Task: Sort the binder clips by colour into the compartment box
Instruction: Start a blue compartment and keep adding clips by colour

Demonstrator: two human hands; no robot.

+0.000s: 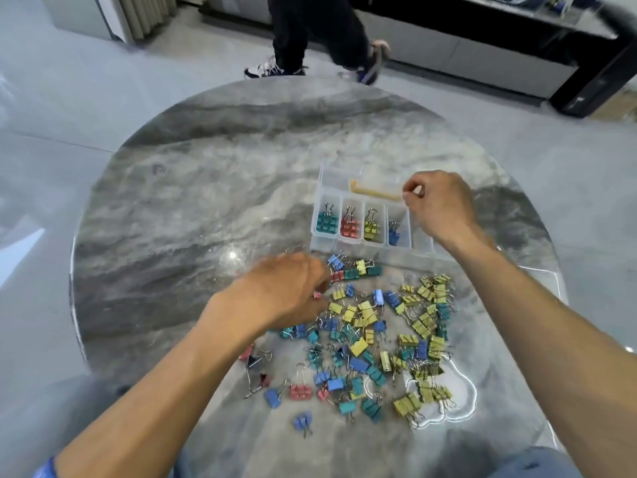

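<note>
- The small metal binder clips in teal, red, yellow and blue [372,336] lay mostly unsorted, a loose heap spread over the near right part of the table, with a short row of them just near of the box.
- The clear plastic compartment box [362,215] stood beyond the heap, right of centre. Its near row held a few clips each: teal in the leftmost compartment, then red, then yellow, then a single blue one [394,232]. A pale yellow strip [375,193] lay in the far section.
- The right hand [439,205] hovered over the box's right end, thumb and forefinger pinched together above the blue compartment; whether anything was between them could not be told.
- The left hand [293,291] reached into the heap's far left edge, fingers curled down around what looked like a red clip [316,294]; the grip itself was blurred.
- Judged from this, sorting was at an early stage: one hand at the box, the other picking.
- The next move called for lifting the red clip clear of its tangled neighbours and carrying it to the second compartment from the left.
- The round grey marble-patterned table [206,188] carried everything; another person's legs [317,36] stood on the far floor.
</note>
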